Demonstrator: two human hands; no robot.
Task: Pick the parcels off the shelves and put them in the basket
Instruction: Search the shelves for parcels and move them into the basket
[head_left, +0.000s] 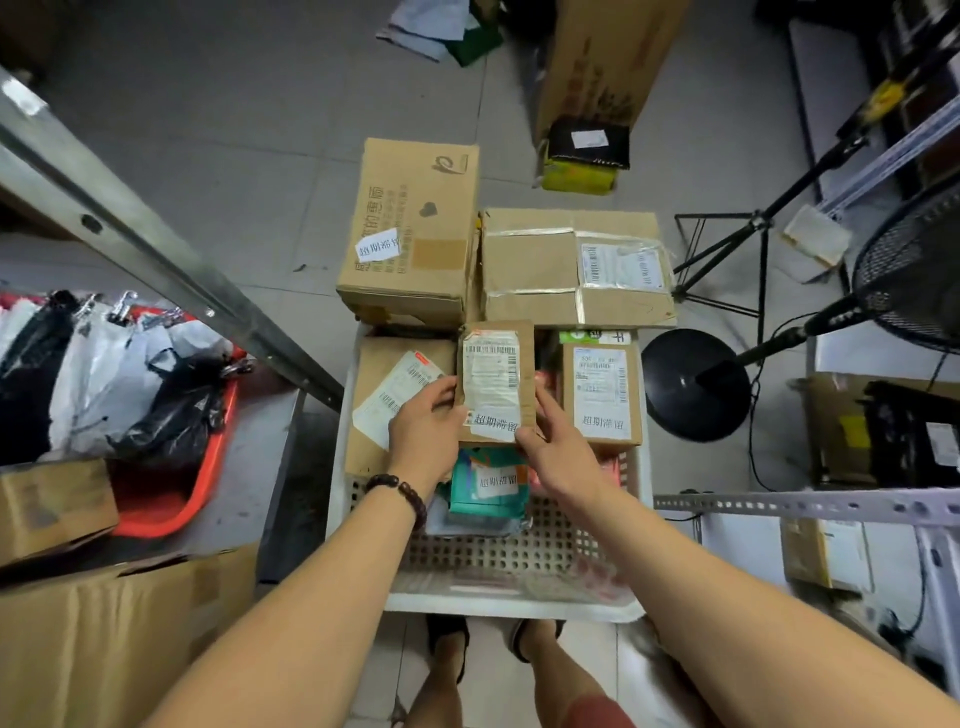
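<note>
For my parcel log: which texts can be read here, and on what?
"超期滞留", it seems: white slips on the flat brown cardboard parcel, the tall printed carton, the small brown box and the teal packet.
"的惠顾": print on that carton.
Barcode labels: too small.

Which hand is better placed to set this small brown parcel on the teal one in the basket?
Probably the left. The left hand grips the small brown parcel midway along its edge, a balanced hold; the right hand holds only its lower corner. The teal parcel lies below both.
</note>
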